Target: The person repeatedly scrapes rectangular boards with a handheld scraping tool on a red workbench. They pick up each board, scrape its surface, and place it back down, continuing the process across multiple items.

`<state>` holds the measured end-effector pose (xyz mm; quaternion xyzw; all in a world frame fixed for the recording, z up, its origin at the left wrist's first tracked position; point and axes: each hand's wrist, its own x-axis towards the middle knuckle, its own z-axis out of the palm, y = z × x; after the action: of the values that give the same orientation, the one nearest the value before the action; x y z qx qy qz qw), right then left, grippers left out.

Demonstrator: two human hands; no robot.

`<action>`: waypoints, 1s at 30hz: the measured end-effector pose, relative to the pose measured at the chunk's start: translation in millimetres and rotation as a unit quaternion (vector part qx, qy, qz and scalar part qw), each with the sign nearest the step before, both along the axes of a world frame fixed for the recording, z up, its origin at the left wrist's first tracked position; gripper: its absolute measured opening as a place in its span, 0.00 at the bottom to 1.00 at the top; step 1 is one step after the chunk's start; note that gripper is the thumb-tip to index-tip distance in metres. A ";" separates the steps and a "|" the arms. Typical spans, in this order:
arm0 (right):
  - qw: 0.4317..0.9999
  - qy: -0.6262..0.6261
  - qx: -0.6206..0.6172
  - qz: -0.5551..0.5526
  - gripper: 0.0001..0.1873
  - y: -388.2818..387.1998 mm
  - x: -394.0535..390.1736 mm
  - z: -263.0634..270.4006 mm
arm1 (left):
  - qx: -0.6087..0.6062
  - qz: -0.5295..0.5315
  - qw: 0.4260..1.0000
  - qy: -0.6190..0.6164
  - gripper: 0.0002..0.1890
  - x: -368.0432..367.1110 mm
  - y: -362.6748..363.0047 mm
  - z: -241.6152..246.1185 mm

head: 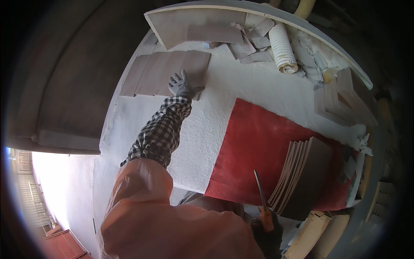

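My left hand (pixel 182 86), in a grey work glove, reaches forward with its fingers spread and holds nothing. Under it lies a row of overlapping grey-brown flat panels (pixel 166 69), perhaps tiles; whether the palm presses on them I cannot tell. Low in the view, my right hand (pixel 270 234), in a dark glove, grips the orange handle of a screwdriver-like tool (pixel 259 187). Its thin metal shaft points up and away over a red cloth (pixel 255 139). Just right of the shaft, a leaning stack of similar panels (pixel 307 178) rests on the cloth.
A whitish, dusty table (pixel 203 129) carries everything. Broken panel pieces (pixel 258 42) and a white corrugated hose (pixel 283 47) lie against the raised back board (pixel 207 16). More panels (pixel 344 97) stand at the far right. Pale boxy pieces (pixel 309 234) sit near my right hand.
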<state>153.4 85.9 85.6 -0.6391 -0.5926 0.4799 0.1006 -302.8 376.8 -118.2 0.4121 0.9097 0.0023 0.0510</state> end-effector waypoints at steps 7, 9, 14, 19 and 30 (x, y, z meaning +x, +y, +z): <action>0.993 -0.024 0.079 -0.083 0.16 19.1 -60.4 0.3 | -0.143 0.048 0.985 -0.087 0.71 -16.7 46.0 20.4; 0.985 -0.004 0.163 -0.048 0.18 21.1 -62.4 -16.2 | -0.141 0.057 0.983 -0.100 0.71 -20.3 49.7 26.8; 0.991 0.021 0.122 -0.046 0.22 18.7 -61.0 -39.2 | -0.038 0.040 0.982 -0.180 0.57 -59.8 54.6 10.8; 0.990 -0.026 0.140 0.008 0.24 22.9 -65.4 -40.4 | 0.214 0.090 0.817 -0.527 0.19 -91.3 56.0 -30.8; 0.965 0.229 0.125 -0.005 0.20 76.9 -108.0 -55.8 | 0.244 -0.019 0.813 -0.527 0.12 6.6 -203.8 94.6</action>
<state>45.4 162.8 29.8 -0.4981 -0.6056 0.5348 0.3149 -296.2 173.1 -23.6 0.3637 0.7048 0.4406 0.4206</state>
